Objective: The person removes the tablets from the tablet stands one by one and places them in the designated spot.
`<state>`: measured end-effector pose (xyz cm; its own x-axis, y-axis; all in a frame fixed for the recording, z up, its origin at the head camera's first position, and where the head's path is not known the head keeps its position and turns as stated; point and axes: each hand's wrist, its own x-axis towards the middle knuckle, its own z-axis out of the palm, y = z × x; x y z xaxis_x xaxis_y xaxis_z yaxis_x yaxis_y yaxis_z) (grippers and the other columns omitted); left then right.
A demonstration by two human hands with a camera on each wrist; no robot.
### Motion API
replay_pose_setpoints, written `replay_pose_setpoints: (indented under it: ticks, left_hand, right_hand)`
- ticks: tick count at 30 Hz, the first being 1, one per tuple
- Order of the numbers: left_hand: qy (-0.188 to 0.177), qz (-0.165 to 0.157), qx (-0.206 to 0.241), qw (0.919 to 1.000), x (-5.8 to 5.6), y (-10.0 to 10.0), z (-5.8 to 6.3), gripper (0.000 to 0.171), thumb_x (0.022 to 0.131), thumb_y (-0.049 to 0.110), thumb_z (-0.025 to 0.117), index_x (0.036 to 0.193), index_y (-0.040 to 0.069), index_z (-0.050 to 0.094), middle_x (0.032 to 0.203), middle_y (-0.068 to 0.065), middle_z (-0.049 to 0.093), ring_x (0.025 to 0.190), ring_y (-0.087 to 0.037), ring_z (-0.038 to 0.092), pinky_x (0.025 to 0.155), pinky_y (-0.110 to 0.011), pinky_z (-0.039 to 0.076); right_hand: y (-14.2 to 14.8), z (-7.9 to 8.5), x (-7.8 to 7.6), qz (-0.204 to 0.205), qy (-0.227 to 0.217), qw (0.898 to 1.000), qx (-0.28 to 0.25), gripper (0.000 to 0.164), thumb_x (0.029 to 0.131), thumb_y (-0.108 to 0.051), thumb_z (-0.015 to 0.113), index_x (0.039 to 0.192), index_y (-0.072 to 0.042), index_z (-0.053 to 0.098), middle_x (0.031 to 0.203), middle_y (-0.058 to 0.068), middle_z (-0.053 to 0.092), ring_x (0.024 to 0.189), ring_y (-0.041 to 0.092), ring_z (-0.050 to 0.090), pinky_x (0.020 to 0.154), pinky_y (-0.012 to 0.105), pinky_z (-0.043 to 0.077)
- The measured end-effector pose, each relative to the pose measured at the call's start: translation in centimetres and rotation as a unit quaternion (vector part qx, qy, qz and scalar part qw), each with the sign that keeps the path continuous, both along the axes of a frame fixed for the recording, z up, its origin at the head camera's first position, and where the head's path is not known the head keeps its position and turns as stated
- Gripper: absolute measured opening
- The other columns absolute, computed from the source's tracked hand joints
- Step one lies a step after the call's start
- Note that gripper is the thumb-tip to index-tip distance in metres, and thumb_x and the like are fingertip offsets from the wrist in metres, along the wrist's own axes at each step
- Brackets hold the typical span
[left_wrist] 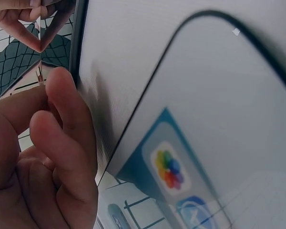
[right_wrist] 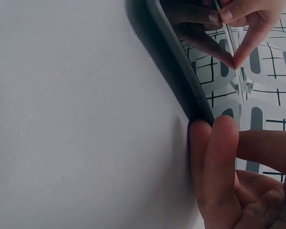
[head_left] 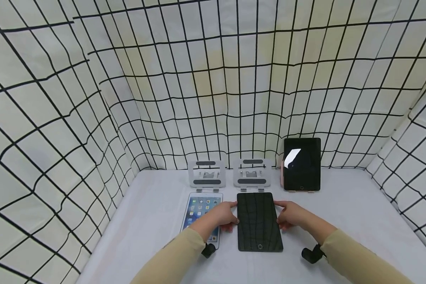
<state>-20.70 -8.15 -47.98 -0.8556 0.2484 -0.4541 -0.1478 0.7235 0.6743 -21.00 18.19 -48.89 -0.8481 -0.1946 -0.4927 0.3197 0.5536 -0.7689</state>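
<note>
A black tablet [head_left: 259,223] with a dark screen lies between the two hands in the head view. My left hand [head_left: 224,214] grips its left edge, above part of a white tablet [head_left: 200,211] whose lit screen shows app icons. On the opposite edge, my right hand [head_left: 292,216] holds the same black tablet. Curled fingers [right_wrist: 219,162] sit against its rim in the right wrist view, and a shadow runs along that rim on the cloth. Seen from the left wrist, the left hand [left_wrist: 47,157] is close beside the white tablet's corner [left_wrist: 214,43].
Two light grey folding stands [head_left: 206,182] with dark pads are side by side behind the tablets. Another black tablet [head_left: 307,169] is propped upright on a pinkish stand at the back right. White cloth [head_left: 145,221] covers the table, and grid-patterned fabric walls [head_left: 206,90] enclose it.
</note>
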Motion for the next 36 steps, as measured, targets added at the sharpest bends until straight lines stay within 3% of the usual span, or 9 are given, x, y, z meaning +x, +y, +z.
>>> replay_pose_setpoints:
  ticks: [10, 19, 28, 36]
  left_hand:
    - [-0.005, 0.007, 0.001, 1.0, 0.1, 0.0, 0.0, 0.074, 0.089, 0.006, 0.073, 0.153, 0.011, 0.038, 0.058, -0.009, 0.063, 0.044, -0.017, 0.056, 0.043, -0.029, 0.044]
    - [-0.002, 0.008, 0.007, 0.9999, 0.3, -0.5, -0.4, 0.074, 0.09, 0.009, 0.073, 0.154, 0.014, 0.037, 0.058, -0.008, 0.063, 0.045, -0.016, 0.056, 0.042, -0.027, 0.043]
    - [-0.016, 0.023, 0.043, 0.9987, 0.3, -0.6, -0.5, 0.075, 0.09, 0.007, 0.071, 0.155, 0.018, 0.035, 0.06, -0.008, 0.064, 0.045, -0.014, 0.056, 0.042, -0.026, 0.041]
    - [-0.005, 0.025, 0.046, 0.9986, 0.6, -0.7, -0.4, 0.071, 0.092, 0.01, 0.07, 0.154, 0.017, 0.037, 0.065, -0.007, 0.065, 0.048, -0.015, 0.057, 0.045, -0.027, 0.041]
  right_hand:
    - [0.1, -0.2, 0.0, 0.006, -0.011, 1.0, 0.0, 0.073, 0.085, 0.008, 0.065, 0.152, -0.001, 0.035, 0.077, 0.014, 0.063, 0.055, 0.017, 0.061, 0.055, 0.028, 0.055]
    - [0.6, 0.0, 0.2, 0.043, 0.02, 0.998, 0.05, 0.072, 0.085, -0.006, 0.075, 0.15, -0.007, 0.042, 0.066, 0.007, 0.06, 0.049, 0.015, 0.054, 0.049, 0.025, 0.048]
    - [1.0, -0.1, 0.1, 0.052, 0.016, 0.998, 0.019, 0.073, 0.087, -0.006, 0.073, 0.151, -0.005, 0.039, 0.064, 0.007, 0.06, 0.047, 0.014, 0.053, 0.048, 0.025, 0.047]
    - [1.1, -0.3, 0.1, 0.047, 0.03, 0.998, 0.009, 0.063, 0.09, -0.009, 0.07, 0.147, -0.004, 0.044, 0.066, 0.007, 0.061, 0.048, 0.015, 0.053, 0.048, 0.026, 0.046]
